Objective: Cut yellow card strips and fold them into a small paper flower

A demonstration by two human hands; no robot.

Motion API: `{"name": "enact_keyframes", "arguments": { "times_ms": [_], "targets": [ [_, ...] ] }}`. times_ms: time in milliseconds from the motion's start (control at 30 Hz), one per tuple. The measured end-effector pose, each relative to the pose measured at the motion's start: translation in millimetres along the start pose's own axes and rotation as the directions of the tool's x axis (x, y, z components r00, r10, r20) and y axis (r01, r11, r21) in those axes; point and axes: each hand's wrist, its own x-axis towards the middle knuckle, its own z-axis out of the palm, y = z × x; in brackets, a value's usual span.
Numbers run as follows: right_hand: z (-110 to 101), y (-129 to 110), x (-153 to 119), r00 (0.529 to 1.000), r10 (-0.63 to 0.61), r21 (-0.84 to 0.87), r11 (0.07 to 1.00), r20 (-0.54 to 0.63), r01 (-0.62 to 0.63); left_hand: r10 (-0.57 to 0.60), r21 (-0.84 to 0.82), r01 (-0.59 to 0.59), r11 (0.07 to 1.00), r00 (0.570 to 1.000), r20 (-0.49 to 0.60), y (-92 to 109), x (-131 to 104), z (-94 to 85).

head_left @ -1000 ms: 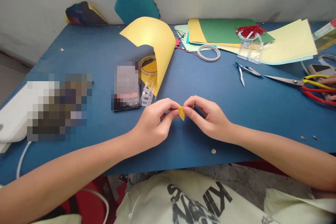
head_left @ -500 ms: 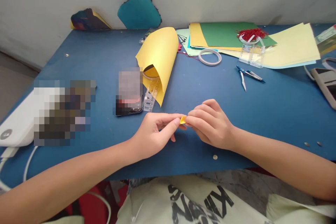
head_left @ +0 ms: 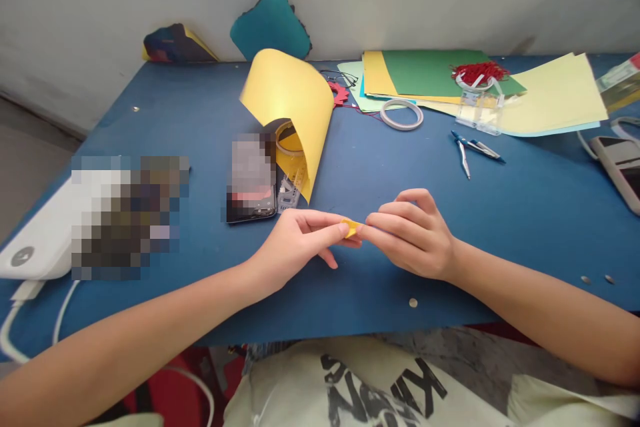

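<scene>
Between my two hands, above the front of the blue table [head_left: 350,167], is a small folded piece of yellow paper [head_left: 351,227]. My left hand [head_left: 300,240] pinches it between thumb and fingers from the left. The fingertips of my right hand [head_left: 417,233] are bent and pressed at its right end. Behind my left hand, a large curled yellow sheet [head_left: 295,90] arches over a tape roll and part of a clear plastic stencil [head_left: 289,193]. A phone [head_left: 251,207] lies just left of the stencil.
A tape ring [head_left: 401,115], a compass [head_left: 475,147] and stacked coloured sheets [head_left: 430,70] with red threads [head_left: 480,73] lie toward the back. At left is a white device [head_left: 45,233] with a cable; another phone [head_left: 620,167] sits at the right edge.
My right hand has shifted slightly right, and more of the small yellow paper shows. The large yellow sheet's upper part has swung left, uncovering more of the tape roll. The view has shifted slightly.
</scene>
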Motion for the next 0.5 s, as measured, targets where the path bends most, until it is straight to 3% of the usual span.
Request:
{"name": "enact_keyframes", "arguments": {
  "times_ms": [333,500],
  "targets": [
    [3.0,0.7,-1.9,1.000,-0.009,0.003,1.000,-0.006,0.009,-0.023,-0.004,0.023,1.000,1.000,-0.007,1.6,0.2,1.0],
    [2.3,-0.5,-0.7,1.000,0.000,0.000,1.000,0.000,0.000,0.042,0.129,-0.036,0.991,0.998,-0.048,3.9,-0.9,3.1]
  ]
}}
